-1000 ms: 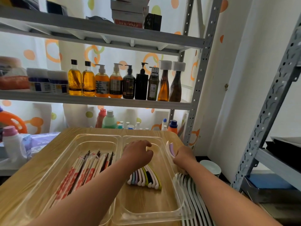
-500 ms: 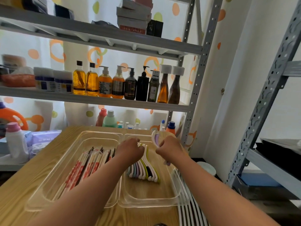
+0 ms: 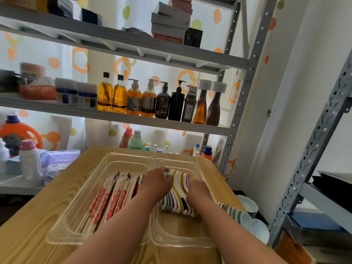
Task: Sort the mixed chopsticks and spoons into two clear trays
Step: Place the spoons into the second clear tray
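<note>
Two trays are set side by side on the table [image 3: 38, 216]. In the left tray [image 3: 62, 231] the chopsticks [image 3: 106, 202] are laid with long axes near to far. In the right tray [image 3: 181, 242] the spoons [image 3: 178, 199] are packed in one row, handles pointed near. Neither can be counted. The left hand [image 3: 156, 184] is curled over the spoons' far ends. The right hand [image 3: 198, 189] is laid knuckles-up beside it, fingertips hidden, so its grip cannot be told. Nine bottles [image 3: 162, 101] are lined behind.
</note>
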### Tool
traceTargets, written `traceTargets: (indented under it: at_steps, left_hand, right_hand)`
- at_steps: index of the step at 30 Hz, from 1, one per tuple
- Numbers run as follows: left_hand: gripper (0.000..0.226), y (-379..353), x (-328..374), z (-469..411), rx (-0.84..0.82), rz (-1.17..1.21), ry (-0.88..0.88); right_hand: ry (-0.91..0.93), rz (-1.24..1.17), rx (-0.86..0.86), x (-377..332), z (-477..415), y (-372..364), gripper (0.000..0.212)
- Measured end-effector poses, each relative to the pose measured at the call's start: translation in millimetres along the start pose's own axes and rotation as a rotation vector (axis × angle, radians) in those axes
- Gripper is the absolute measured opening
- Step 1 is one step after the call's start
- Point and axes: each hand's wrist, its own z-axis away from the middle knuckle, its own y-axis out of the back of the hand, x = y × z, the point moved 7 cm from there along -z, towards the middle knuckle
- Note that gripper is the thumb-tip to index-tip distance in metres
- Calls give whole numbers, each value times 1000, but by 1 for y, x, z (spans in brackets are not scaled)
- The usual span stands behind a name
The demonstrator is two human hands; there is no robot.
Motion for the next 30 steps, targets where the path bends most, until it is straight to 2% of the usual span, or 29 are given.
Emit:
traceTargets:
  at_steps: [3,7,8,11,13,14,18,21,23,27,30]
  left_hand:
    - [41,-2,-1,0,-12,-23,-14]
    - [41,-4,-1,0,-18,-38,-9]
    - [41,-5,-2,0,-19,-41,-9]
    - [40,-5,-3,-1,-17,-48,-9]
    - [40,-6,-5,-3,-17,-41,-9]
    - [39,-7,-6,-3,-19,-40,-9]
    - [39,-8,-7,-5,-23,-44,-7]
    - [40,-9,-7,-5,-23,-59,-12]
    - [40,-9,-7,-5,-27,-66,-13]
    - [40,-9,-7,-5,-26,-79,-19]
    - [39,-9,-7,-6,-20,-73,-19]
  right_hand:
    - [-3,-80,20,2,-2,-1,23]
    - [-12,-109,2,4,-3,-5,30]
    - [-7,-55,-25,3,-4,-8,35]
    - [42,107,-132,-3,-7,-17,73]
    - [58,134,-167,-3,-8,-18,83]
    - [54,131,-155,-2,-8,-17,79]
    - [80,74,19,-1,-8,-6,39]
    - [94,41,72,0,-6,-5,38]
    - [92,29,40,0,-6,-8,41]
    - [59,-178,13,4,-5,-5,36]
    - [81,-221,-12,3,-3,-5,43]
